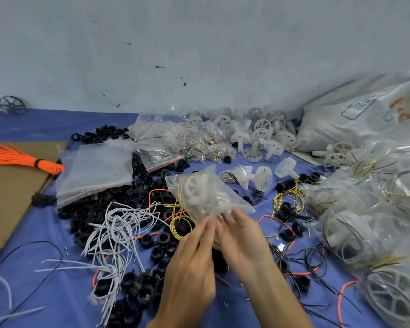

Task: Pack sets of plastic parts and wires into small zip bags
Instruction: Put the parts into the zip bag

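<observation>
A: bag status?
B: zip bag [206, 192] is up off the blue cloth [57, 292], mid-frame, held in both your hands. Near edge faces you, far end tilts away to the left

A: hands?
B: your left hand [192, 263] pinches the near edge from the left, fingers almost straight, tips on the plastic. Your right hand [242, 235] grips the same edge from the right, fingers curled onto it. The two sets of fingertips nearly meet

A: contents?
B: white spoked wheel [194, 185] and a loop of yellow wire [179, 188] show through the film. Rest too blurred to tell. Can't tell if the seal is closed

A: around it?
B: black rings [152, 183] lie scattered below and left of the bag. White wires [118, 230] are tangled just left of your left hand. Flat clear bags [92, 169] are stacked further left, beside the cardboard [10, 197] that carries the orange wire bundle [21, 157]. Loose white wheels [258, 136] are heaped at the wall, filled bags [365, 214] piled along your right
</observation>
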Action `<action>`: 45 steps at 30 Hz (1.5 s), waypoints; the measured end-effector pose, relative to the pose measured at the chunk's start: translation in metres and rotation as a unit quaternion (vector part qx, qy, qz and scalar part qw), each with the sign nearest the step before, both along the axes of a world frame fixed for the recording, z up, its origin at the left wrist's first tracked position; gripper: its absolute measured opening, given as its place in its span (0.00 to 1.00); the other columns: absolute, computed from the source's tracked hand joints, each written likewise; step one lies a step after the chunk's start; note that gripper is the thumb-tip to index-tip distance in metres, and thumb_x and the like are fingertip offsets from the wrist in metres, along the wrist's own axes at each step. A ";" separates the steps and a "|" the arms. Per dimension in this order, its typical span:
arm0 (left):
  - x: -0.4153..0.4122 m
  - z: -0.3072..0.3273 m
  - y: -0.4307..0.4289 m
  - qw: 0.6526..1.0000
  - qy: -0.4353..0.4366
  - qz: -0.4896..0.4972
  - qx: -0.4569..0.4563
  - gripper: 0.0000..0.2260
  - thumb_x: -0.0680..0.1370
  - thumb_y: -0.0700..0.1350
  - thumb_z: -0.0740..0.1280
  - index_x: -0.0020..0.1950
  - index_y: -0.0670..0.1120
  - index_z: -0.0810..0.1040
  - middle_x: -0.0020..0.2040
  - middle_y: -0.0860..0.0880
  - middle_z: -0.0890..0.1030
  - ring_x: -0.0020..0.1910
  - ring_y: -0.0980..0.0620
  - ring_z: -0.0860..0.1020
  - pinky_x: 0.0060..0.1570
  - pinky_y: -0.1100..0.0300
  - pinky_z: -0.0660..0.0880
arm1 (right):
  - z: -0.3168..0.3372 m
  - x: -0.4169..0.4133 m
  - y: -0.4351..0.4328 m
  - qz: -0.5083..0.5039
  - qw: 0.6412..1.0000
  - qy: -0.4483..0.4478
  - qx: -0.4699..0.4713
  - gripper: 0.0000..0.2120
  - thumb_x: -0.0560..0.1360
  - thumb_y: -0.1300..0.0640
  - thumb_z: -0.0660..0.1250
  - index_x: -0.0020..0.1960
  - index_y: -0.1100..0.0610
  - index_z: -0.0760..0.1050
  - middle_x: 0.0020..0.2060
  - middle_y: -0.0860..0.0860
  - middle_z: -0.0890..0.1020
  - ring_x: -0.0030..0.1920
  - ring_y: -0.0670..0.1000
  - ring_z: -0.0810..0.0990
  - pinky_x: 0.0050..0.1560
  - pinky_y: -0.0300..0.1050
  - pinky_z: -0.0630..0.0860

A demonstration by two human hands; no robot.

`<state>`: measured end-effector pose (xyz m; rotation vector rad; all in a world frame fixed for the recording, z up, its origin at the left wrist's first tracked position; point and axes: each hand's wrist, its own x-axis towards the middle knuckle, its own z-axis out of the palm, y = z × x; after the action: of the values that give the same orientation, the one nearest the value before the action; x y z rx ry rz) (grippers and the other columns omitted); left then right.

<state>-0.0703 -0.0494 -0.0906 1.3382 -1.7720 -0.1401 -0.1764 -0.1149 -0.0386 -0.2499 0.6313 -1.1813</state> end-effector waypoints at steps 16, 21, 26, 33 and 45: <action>0.010 -0.007 -0.002 0.999 -0.035 0.006 0.018 0.20 0.69 0.38 0.70 0.58 0.55 0.80 0.66 0.53 0.75 0.63 0.52 0.73 0.61 0.57 0.71 | -0.033 -0.035 0.039 -0.180 0.654 0.675 -0.290 0.14 0.74 0.55 0.72 0.54 0.40 0.74 0.51 0.36 0.74 0.49 0.40 0.77 0.49 0.33 0.73; 0.014 -0.003 -0.005 0.993 -0.092 0.061 0.040 0.18 0.68 0.38 0.73 0.54 0.55 0.81 0.53 0.54 0.78 0.48 0.49 0.76 0.48 0.55 0.75 | -0.012 -0.058 -0.006 -0.072 0.630 0.728 -0.261 0.16 0.75 0.49 0.71 0.61 0.44 0.73 0.49 0.42 0.75 0.46 0.43 0.75 0.46 0.37 0.70; 0.027 0.039 -0.011 0.989 -0.120 0.088 0.000 0.08 0.73 0.41 0.76 0.50 0.51 0.82 0.47 0.55 0.79 0.44 0.50 0.77 0.46 0.57 0.72 | 0.029 -0.068 -0.038 -0.026 0.610 0.724 -0.322 0.13 0.76 0.60 0.64 0.41 0.41 0.75 0.29 0.42 0.78 0.29 0.44 0.72 0.30 0.41 0.67; 0.053 0.157 -0.011 0.985 -0.009 0.129 -0.115 0.04 0.81 0.46 0.66 0.53 0.51 0.80 0.53 0.54 0.76 0.50 0.53 0.75 0.51 0.69 0.69 | 0.128 -0.063 -0.034 -0.099 0.779 0.483 -0.386 0.11 0.71 0.59 0.65 0.46 0.47 0.84 0.27 0.48 0.79 0.28 0.45 0.75 0.29 0.40 0.71; 0.058 0.152 0.053 0.996 0.016 0.031 -0.084 0.01 0.80 0.53 0.66 0.49 0.60 0.76 0.48 0.58 0.79 0.41 0.61 0.75 0.39 0.72 0.68 | 0.126 -0.092 0.039 0.022 0.799 0.485 -0.355 0.05 0.66 0.60 0.68 0.32 0.55 0.80 0.21 0.46 0.73 0.21 0.40 0.67 0.25 0.26 0.62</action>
<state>-0.0121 0.0038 0.0612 1.2609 -1.6756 0.0218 -0.2684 -0.0762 0.0871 -1.5791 1.0222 -1.1540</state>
